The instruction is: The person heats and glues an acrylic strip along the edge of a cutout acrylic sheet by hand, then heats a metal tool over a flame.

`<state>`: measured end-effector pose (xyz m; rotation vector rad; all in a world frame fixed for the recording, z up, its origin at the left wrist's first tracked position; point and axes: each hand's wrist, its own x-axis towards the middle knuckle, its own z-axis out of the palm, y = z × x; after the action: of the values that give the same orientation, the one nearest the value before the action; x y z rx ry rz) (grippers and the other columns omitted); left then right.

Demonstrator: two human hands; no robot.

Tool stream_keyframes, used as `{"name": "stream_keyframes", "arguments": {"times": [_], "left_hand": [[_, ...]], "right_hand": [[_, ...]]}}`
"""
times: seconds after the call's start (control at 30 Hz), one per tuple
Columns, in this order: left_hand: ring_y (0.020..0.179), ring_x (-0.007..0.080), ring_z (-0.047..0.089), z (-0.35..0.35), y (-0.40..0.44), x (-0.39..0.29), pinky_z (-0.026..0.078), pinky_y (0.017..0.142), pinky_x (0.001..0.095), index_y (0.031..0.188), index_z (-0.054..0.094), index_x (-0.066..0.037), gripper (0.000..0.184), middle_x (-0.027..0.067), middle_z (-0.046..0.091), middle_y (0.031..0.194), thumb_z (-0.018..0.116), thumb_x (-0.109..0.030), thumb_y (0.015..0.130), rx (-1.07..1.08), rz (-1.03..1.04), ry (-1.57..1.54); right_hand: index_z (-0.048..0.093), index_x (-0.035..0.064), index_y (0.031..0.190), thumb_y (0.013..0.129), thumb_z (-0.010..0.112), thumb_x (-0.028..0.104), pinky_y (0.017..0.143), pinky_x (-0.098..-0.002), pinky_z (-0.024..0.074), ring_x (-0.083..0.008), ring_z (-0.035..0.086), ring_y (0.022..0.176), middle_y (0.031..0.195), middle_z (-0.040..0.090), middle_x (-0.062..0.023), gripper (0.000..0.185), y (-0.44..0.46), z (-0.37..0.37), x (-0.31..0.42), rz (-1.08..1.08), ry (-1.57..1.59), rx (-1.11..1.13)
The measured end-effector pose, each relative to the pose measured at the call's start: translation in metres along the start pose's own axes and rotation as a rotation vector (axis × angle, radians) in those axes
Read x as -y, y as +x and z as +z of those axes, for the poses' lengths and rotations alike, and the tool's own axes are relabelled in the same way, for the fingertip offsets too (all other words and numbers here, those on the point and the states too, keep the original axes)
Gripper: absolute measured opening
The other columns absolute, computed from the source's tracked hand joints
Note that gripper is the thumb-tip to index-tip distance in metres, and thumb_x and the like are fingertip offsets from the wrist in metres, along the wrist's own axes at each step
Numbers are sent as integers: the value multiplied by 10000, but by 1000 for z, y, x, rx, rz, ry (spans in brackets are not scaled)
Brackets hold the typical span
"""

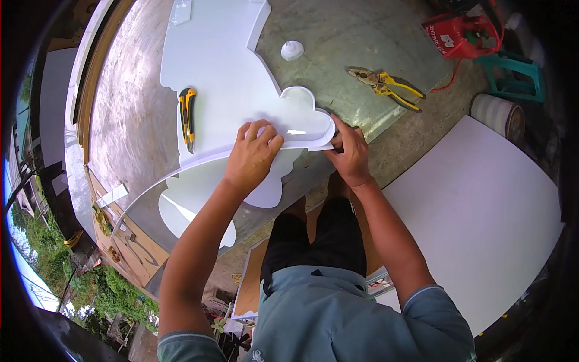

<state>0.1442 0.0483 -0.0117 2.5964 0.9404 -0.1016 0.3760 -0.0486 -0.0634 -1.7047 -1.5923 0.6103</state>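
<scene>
A large white cut-out sheet (220, 66) with a wavy outline lies on the metal-topped table. A narrow white strip (205, 157) stands along its near edge, and its loose end curves away to the left. My left hand (254, 154) presses over the strip with curled fingers. At the sheet's rounded tip, my right hand (350, 151) grips the strip's bend between thumb and fingers. A yellow-and-black utility knife (187, 117) rests on the sheet, left of my left hand. Another white cut-out piece (265, 190) lies partly beneath, hidden in part by my left forearm.
Yellow-handled pliers (386, 86) and a small white nozzle-like cap (292, 50) lie on the table (338, 36). Beyond its right edge are a red canister (461, 37), a teal stool (512, 77), a roll (497, 117) and a big white sheet (476, 223).
</scene>
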Motion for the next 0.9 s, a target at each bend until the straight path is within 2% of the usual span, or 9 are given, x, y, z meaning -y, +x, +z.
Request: {"name": "stream_keyframes", "arguments": {"times": [0.17,0.23,0.27,0.33,0.47,0.53,0.87,0.9], "left_hand": [[1248,314,495,-2,1,0,375,1069,477,970,569,-61,248,90,593,1111,608,49,751,-9,6,-24],[1249,311,495,-2,1,0,376,1067,477,974,573,-63,254,89,593,1112,612,49,750,-5,1,-26],[1249,311,495,-2,1,0,376,1067,477,974,573,-63,254,89,593,1112,612,49,750,-3,1,-26],[1234,286,495,-2,0,2,374,1072,481,1029,588,-93,215,77,582,1100,610,-51,819,25,24,28],[1236,286,493,-2,1,2,372,1074,482,1036,590,-95,222,76,581,1103,611,-51,820,40,17,35],[1253,305,495,-1,1,0,374,1068,475,980,580,-71,251,80,594,1115,610,44,758,-6,-3,-30],[1255,300,487,-3,1,0,366,1077,465,993,581,-74,248,82,589,1120,605,27,768,6,0,-14],[1246,293,490,-4,1,1,368,1081,471,1014,582,-85,222,79,584,1114,600,-19,804,18,10,17]], "right_hand": [[525,64,1401,690,858,79,753,-326,435,-148,600,723,780,647,35,786,1,1,-1,-29,-15,-19],[575,12,1350,663,881,116,761,-334,452,-186,583,677,784,665,-24,759,1,1,-1,-15,0,-19],[575,12,1350,663,881,116,761,-334,452,-186,583,677,784,665,-24,759,0,2,-2,-13,1,-19],[525,70,1401,638,871,49,753,-338,439,-162,604,729,811,664,23,837,-1,3,-4,-28,9,-19],[526,69,1399,613,873,28,753,-342,439,-165,605,727,809,661,21,860,-3,3,-6,-12,15,5],[526,70,1400,606,869,16,751,-343,438,-162,603,722,802,653,22,867,-3,3,-5,-6,11,4],[547,70,1386,626,860,22,743,-331,435,-151,602,711,784,637,30,823,0,1,-1,22,9,1],[547,71,1386,635,858,27,748,-329,437,-152,606,709,789,646,27,814,0,2,-1,21,9,-5]]}}
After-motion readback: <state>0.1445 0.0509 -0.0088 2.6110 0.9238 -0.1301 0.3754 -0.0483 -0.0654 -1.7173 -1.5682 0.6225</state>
